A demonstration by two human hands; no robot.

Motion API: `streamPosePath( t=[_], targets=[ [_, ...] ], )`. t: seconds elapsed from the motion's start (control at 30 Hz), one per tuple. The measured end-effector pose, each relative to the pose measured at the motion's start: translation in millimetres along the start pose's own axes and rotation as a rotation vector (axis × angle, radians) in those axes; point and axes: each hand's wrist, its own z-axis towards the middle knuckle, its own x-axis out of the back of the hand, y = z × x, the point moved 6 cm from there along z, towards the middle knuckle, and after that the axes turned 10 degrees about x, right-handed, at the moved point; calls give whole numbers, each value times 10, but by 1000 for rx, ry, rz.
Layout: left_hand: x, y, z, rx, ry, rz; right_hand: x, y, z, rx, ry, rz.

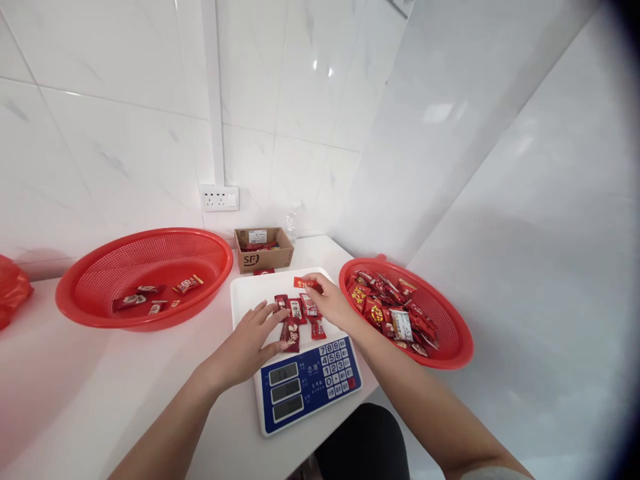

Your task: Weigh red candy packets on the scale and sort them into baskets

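Observation:
A white digital scale (245, 300) with a blue keypad panel stands on the table, several red wrapped snacks (295, 310) lying on its pan. My left hand (253, 337) rests over the pan's left side, fingers spread, the fingertips at the dark red packets there. Toward the back of the pan, my right hand (327, 300) pinches a bright red wrapped snack (303, 283) between thumb and fingers. A small red packet (317, 328) lies just below that hand. The digits on the scale's displays are too faint to read.
On the left stands a red plastic basket (145, 240) with a few wrapped snacks inside. Another red basket (450, 333), heaped with packets, is at the right by the wall. Behind the scale sits a cardboard box (270, 260) with packets. A red bag (13, 290) lies far left.

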Motion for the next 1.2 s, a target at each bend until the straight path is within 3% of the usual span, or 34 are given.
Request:
streamPosePath(
  t=[0.1,0.17,0.3,0.57,0.73,0.93,1.03,1.2],
  targets=[
    [-16,48,6,-37,-22,44,129,-78,45,161,60,-138],
    [-30,96,6,-66,-43,90,127,-76,45,198,21,-179],
    [-49,156,15,-85,-62,156,33,2,-10,170,-112,-174],
    [-41,-4,61,6,27,175,217,-52,-156,138,-15,-234],
    [-48,-39,91,53,23,207,240,-61,-306,95,-113,-398],
    [-8,17,74,42,12,182,317,80,-456,27,-92,-629],
    [-6,43,60,38,-14,162,232,120,-537,-26,-163,-588],
    [-15,94,40,-11,-30,134,124,-31,-632,-7,-214,-441]
  ],
)
